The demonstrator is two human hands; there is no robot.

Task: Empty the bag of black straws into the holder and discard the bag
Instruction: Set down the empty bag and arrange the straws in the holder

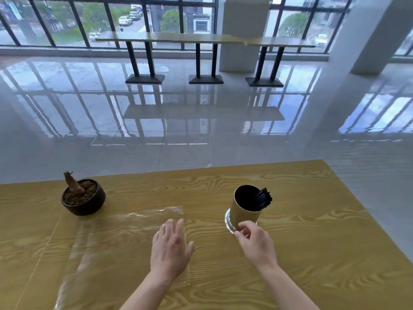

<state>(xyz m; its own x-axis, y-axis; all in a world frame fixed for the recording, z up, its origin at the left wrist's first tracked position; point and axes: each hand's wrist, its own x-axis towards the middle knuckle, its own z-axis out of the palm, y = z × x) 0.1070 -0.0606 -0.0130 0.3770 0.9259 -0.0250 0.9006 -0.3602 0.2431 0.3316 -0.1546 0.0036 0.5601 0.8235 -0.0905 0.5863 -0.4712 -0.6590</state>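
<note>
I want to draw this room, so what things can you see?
holder: one, gold, right side of near table
straws: one bunch, black, inside the holder
bag: one, clear, flat on near table
plant pot: one, dark brown, table's left side
near table: one, yellow wood, foreground
far table: one, black legs, by the windows
left hand: one, flat on the bag
right hand: one, fingers curled by holder's base

Tall black-framed windows (pixel 67 19) along far wall, daylight, cars (pixel 125 20) and trees (pixel 171 20) outside. Long counter (pixel 178 38) on black legs before them. White pillar (pixel 243 30) behind. Glossy grey floor (pixel 201 121), mirroring it all. Wood-grain table (pixel 312 242) nearest.
</note>
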